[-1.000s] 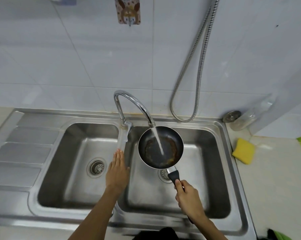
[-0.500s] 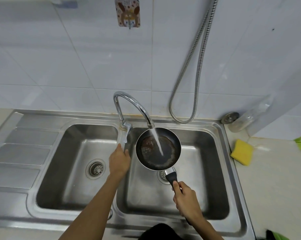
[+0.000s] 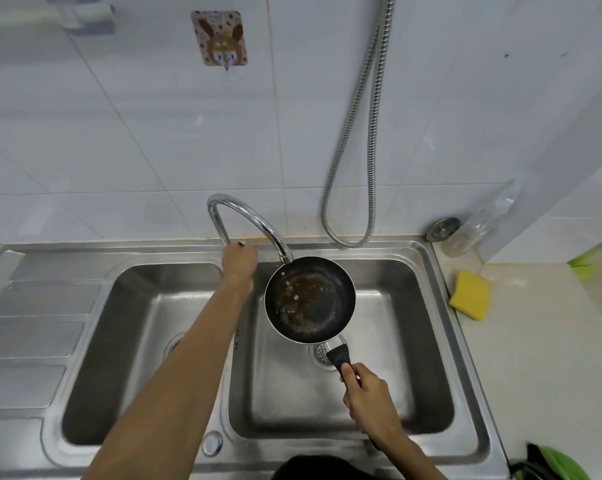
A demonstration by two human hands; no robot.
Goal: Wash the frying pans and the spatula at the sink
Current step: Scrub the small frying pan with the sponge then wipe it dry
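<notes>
The frying pan [image 3: 310,299] is small, round and black, and its inside is smeared with brown residue and dotted with water drops. It is held roughly level above the right basin of the steel sink [image 3: 396,251], with its rim just under the spout. The black handle [image 3: 339,359] points toward the person and is gripped by the right hand [image 3: 369,403].

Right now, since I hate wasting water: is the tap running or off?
Off. No stream leaves the faucet spout above the frying pan, which the right hand holds; the left hand is at its base.
</notes>
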